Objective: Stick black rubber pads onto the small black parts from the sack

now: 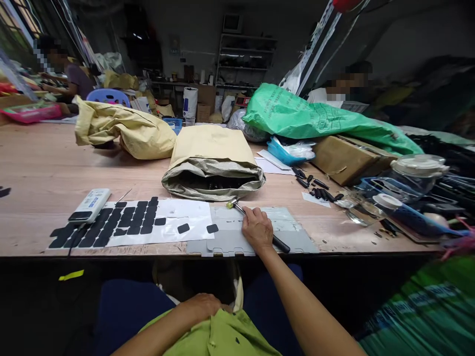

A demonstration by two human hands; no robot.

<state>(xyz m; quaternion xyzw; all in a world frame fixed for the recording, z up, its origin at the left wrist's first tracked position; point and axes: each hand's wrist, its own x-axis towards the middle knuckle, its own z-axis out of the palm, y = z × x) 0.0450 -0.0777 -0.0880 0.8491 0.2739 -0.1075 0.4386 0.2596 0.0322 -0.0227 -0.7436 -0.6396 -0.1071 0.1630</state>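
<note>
My right hand (258, 228) is closed around the handle of a small hammer (281, 244) at the table's front edge. The hammer's yellowish head points away to the left, above a grey plate (308, 242) lying flat on the table. Low in the view, my left hand (202, 305) rests in my lap against the green shirt (226, 333); its fingertips are hidden. Left of the plate lies a white sheet (196, 210) with rows of black rounded-square pads (126, 217). One loose pad (212, 228) sits at the sheet's right edge, near the plate.
An open paper-covered sack (213, 143) with dark contents lies behind the plate. A white device (89, 205) rests on the pads. To the right are black parts (321, 193), a cardboard box (345, 158), a green sack (297, 113) and a clear jar (417, 173). Two people sit farther back.
</note>
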